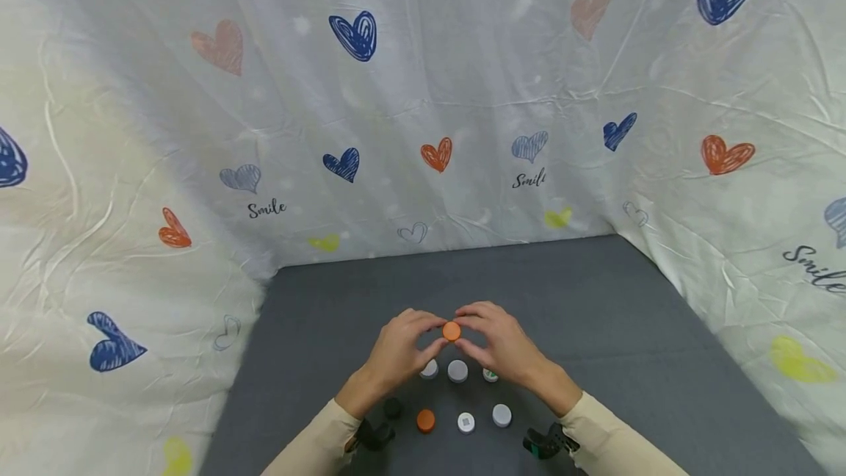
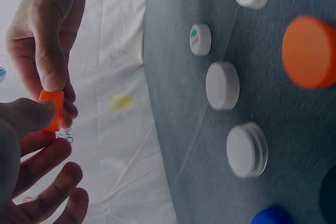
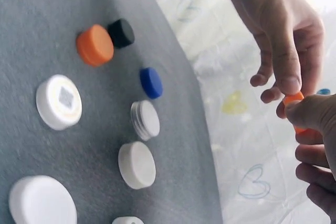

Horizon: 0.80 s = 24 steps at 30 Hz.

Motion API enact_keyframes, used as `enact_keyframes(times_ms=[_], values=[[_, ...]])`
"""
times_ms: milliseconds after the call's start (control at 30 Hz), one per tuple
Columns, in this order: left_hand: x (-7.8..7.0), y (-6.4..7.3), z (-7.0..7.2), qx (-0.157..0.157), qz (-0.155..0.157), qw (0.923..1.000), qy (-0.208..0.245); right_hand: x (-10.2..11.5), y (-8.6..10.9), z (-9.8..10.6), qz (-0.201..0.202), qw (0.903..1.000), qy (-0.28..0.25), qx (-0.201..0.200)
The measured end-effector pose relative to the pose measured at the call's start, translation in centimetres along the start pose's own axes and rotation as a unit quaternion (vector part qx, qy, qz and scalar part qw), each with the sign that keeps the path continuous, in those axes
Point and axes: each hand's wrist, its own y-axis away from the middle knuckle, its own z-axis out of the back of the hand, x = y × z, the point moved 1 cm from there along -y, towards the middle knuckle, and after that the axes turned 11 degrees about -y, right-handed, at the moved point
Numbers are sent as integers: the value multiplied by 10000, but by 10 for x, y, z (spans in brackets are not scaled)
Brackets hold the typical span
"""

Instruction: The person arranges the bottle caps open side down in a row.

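An orange bottle cap (image 1: 452,331) is held up above the table, its round face toward the head camera. On its left side, my left hand (image 1: 402,347) pinches it between thumb and fingertips. My right hand (image 1: 501,344) pinches the same cap from the right side. Both wrist views show the thumbs pressing on the orange cap (image 2: 53,109), with fingers behind it. Below the hands lie a white cap (image 1: 457,371), a white cap with a green print (image 1: 490,374) and a ridged white cap (image 2: 245,149).
Nearer me on the grey table (image 1: 317,314) lie a black cap (image 1: 393,408), another orange cap (image 1: 426,421), a white cap with a square mark (image 1: 465,423) and a plain white one (image 1: 501,415). A blue cap (image 3: 151,83) shows in the right wrist view. A heart-printed curtain (image 1: 410,94) surrounds the table.
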Motion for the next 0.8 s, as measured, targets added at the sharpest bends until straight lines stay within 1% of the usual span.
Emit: enact_keyframes(times_ms=[200,300,433,600,700,800], values=[[12,-12,-8,436,-17,9985,-343,-16,-9,-9,-157,9991,213,317],[19,-16,-14,644,-7,9965,-542,-25,-13,-14,-264,9979,347,488],[25,-20,-24,1002,98,9922,-736,-37,-16,-22,-431,9952,449,756],[33,-23,-41,1406,226,9859,-877,-52,-17,-36,-715,9902,424,1120],[38,-23,-51,1623,285,9822,-901,-59,-16,-44,-865,9871,451,1269],[41,-23,-59,1815,319,9781,-968,-63,-16,-50,-929,9849,501,1370]])
